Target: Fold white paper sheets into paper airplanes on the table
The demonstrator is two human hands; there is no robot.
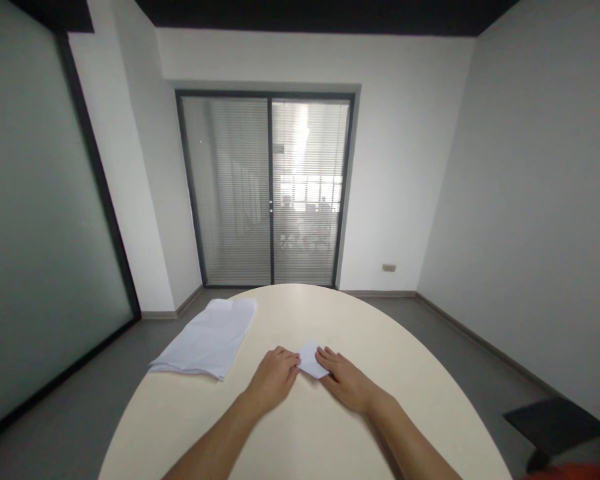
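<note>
A small folded piece of white paper point(311, 360) lies on the cream oval table point(300, 427), in front of me. My left hand point(274, 377) rests on the table with its fingers curled over the paper's left edge. My right hand point(345, 381) lies flatter, its fingers stretched out and pressing on the paper's right side. Both hands touch the paper, which stays on the tabletop. Part of the paper is hidden under the fingers.
A stack of white paper sheets point(207, 339) lies on the table's far left part. Beyond the table are a grey floor, a glass sliding door with blinds point(269, 190), and a dark object point(555, 423) at the lower right.
</note>
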